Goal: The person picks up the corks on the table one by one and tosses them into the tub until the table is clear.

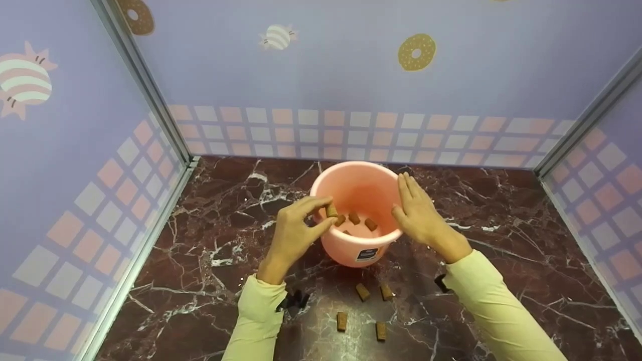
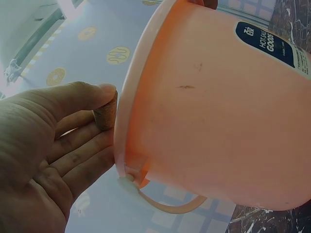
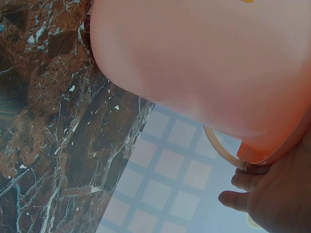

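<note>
A pink plastic bucket (image 1: 343, 250) stands upright on the dark marbled surface. My left hand (image 1: 300, 226) pinches a small brown cork (image 1: 331, 210) between thumb and forefinger at the bucket's left rim. In the left wrist view this cork (image 2: 106, 114) looks tapered, and the other fingers extend beside the rim. Several similar corks (image 1: 354, 218) lie on the bucket's bottom. On the right side of the rim rests my right hand (image 1: 421, 215), its fingers straight and its thumb by the inner edge. Several more corks (image 1: 362, 292) lie on the surface in front of the bucket.
Patterned purple wall panels (image 1: 351, 75) enclose the back and both sides. A pale carrying handle (image 2: 170, 208) hangs along the bucket's side. The bucket's front bears a dark label (image 1: 367, 254). Black straps (image 1: 296, 300) show at the left sleeve.
</note>
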`<move>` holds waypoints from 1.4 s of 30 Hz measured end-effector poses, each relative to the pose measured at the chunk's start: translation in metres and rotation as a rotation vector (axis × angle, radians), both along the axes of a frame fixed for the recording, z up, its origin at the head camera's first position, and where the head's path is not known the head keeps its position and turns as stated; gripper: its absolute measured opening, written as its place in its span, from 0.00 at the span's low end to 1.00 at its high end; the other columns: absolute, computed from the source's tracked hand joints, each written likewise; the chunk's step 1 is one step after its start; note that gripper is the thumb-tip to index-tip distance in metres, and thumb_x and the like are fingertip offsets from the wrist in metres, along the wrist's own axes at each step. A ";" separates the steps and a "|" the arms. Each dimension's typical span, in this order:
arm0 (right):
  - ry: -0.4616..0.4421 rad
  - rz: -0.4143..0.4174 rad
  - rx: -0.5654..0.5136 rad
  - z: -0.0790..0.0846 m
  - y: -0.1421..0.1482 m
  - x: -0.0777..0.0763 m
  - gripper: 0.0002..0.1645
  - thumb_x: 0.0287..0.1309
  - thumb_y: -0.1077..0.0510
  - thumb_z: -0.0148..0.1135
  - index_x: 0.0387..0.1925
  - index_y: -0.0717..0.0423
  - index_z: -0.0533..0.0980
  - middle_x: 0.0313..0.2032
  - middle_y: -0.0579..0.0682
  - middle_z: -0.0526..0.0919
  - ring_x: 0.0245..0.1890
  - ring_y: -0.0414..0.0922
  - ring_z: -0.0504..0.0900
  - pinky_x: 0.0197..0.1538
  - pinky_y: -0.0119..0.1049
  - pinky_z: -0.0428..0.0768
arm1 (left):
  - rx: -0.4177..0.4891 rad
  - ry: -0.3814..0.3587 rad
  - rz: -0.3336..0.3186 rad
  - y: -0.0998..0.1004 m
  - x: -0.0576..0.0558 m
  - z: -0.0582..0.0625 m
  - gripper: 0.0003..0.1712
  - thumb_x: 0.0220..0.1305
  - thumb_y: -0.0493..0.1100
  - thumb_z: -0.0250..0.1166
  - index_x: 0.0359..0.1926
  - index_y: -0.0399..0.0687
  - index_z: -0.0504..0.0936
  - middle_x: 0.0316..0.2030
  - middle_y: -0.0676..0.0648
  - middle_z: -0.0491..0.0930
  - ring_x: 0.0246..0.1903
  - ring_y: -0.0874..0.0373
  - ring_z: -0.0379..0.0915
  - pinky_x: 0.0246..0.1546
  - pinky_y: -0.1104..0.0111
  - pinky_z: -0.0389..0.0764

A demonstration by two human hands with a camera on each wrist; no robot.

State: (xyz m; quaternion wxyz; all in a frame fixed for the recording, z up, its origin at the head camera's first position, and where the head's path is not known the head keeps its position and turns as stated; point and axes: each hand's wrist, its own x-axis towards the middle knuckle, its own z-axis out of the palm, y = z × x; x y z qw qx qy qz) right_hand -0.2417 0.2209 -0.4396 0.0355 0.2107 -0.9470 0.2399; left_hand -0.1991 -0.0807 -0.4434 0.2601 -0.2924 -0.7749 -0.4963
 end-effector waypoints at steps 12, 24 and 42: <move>0.022 0.002 -0.007 -0.001 -0.001 0.000 0.45 0.75 0.57 0.48 0.79 0.78 0.42 0.80 0.76 0.42 0.81 0.70 0.43 0.81 0.62 0.42 | -0.007 0.008 0.004 0.000 -0.001 -0.001 0.24 0.53 0.28 0.81 0.53 0.30 0.87 0.45 0.37 0.88 0.29 0.46 0.85 0.32 0.62 0.90; -0.002 -0.008 0.005 -0.001 -0.002 0.000 0.45 0.75 0.57 0.47 0.79 0.78 0.42 0.80 0.75 0.41 0.81 0.70 0.42 0.82 0.62 0.41 | -0.022 0.027 0.026 -0.001 0.000 0.000 0.24 0.54 0.31 0.82 0.53 0.33 0.88 0.46 0.40 0.89 0.28 0.48 0.82 0.33 0.59 0.88; -0.029 -0.013 0.011 0.001 -0.001 0.001 0.45 0.77 0.57 0.48 0.80 0.76 0.40 0.81 0.74 0.39 0.81 0.69 0.40 0.82 0.60 0.38 | 0.003 0.056 0.034 -0.007 0.009 -0.002 0.25 0.52 0.31 0.82 0.53 0.33 0.88 0.49 0.39 0.89 0.39 0.47 0.88 0.58 0.61 0.85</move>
